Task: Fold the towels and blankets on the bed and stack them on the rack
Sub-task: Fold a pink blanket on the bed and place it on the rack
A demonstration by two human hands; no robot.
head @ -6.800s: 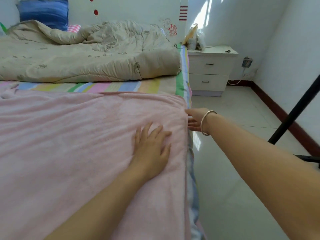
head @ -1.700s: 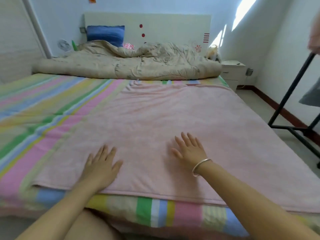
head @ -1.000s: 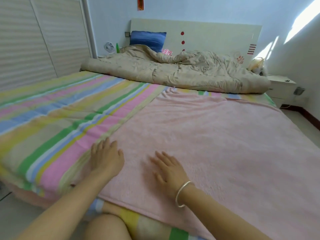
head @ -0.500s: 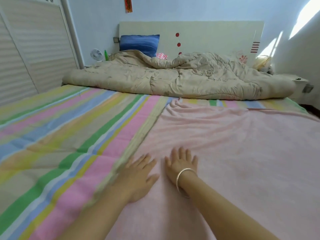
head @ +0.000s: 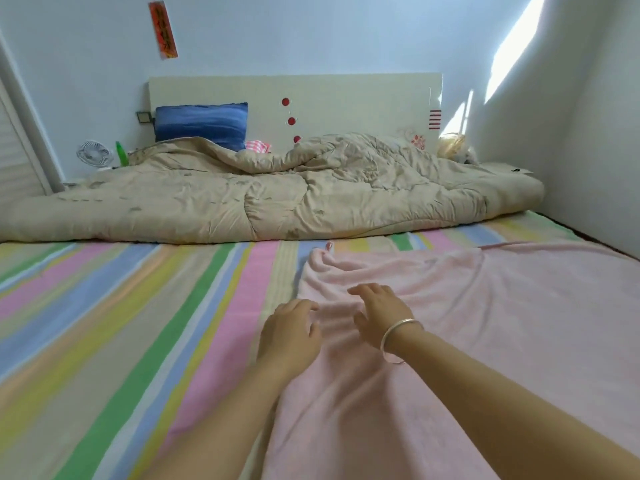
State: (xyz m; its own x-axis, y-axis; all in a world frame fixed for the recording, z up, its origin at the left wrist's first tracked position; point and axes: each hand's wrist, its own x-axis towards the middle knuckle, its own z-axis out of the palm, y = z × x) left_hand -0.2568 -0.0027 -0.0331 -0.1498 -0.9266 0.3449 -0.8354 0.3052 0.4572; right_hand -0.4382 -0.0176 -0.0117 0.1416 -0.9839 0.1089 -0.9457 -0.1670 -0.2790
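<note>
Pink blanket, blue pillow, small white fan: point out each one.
Pink blanket (head: 485, 323): head view, flat middle of the cloth.
Blue pillow (head: 201, 124): head view, centre of its front face.
Small white fan (head: 94, 154): head view, centre of its round grille.

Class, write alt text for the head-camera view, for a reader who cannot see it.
A left hand and a right hand with a silver bangle rest on the rumpled left edge of a pink blanket spread on a striped bedsheet. Beyond lie a crumpled beige quilt and a blue pillow against the headboard.
</note>
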